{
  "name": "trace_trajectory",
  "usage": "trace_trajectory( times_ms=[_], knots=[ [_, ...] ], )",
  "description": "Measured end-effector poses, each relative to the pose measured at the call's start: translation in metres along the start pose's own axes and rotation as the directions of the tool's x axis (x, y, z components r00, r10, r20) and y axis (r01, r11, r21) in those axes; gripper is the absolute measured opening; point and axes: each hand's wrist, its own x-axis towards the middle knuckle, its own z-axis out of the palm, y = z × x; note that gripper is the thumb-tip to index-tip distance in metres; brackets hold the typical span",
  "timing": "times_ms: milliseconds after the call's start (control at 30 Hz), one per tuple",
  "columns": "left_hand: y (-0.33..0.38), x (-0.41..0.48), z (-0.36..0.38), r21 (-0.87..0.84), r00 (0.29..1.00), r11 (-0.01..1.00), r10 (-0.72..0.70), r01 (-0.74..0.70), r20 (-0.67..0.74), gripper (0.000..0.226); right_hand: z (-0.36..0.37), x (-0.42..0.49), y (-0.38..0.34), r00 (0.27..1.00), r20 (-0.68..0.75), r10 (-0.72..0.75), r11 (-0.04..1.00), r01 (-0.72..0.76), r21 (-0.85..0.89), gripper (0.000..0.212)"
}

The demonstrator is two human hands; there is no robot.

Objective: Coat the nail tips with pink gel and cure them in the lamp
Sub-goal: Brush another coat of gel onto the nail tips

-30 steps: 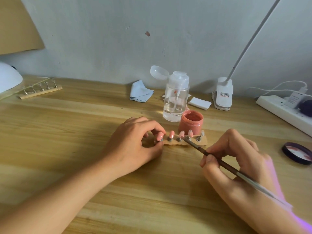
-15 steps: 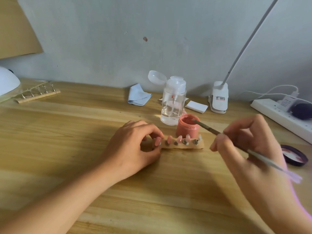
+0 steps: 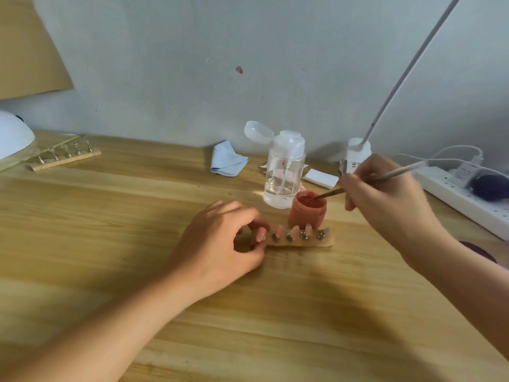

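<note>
Head view: the right grip [image 3: 385, 199] pinches a brush [image 3: 332, 192], its bristles dipped in the gel pot [image 3: 307, 216] mid-desk; the left grip [image 3: 220, 244] pinches the strip [image 3: 327, 242] at its left end. The nail tips [image 3: 279, 230] (likely light, brittle, gel wet) suit carrying by the strip; lamp [image 3: 12, 139] at the back-left corner; no writing legible

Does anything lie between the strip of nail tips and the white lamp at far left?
Yes: a second strip of stands lies beside the lamp, on that path. The left hand holds the nail-tip strip.
</note>
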Motion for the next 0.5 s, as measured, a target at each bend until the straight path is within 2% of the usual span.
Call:
trace_trajectory(
  times_ms=[67,167,267,500],
  knots=[
    [0.0,0.001,0.0,-0.005,1.0,1.0,0.004,-0.004,-0.001,0.009,-0.006,-0.018,-0.005,0.994,-0.082,-0.075,0.988,0.085,0.127,0.009],
    [0.0,0.001,0.0,-0.013,1.0,1.0,0.009,-0.009,0.014,0.01,-0.004,-0.055,-0.002,0.979,-0.096,-0.178,0.941,0.198,0.275,0.004],
    [0.0,0.0,-0.001,-0.024,1.0,1.0,0.005,-0.005,0.017,0.01,0.001,-0.082,0.007,0.969,-0.077,-0.233,0.934,0.245,0.262,0.008],
    [-0.002,-0.001,-0.001,-0.022,1.0,1.0,-0.002,0.003,0.024,0.013,0.007,-0.086,0.012,0.964,-0.05,-0.26,0.946,0.265,0.189,0.016]
  ],
)
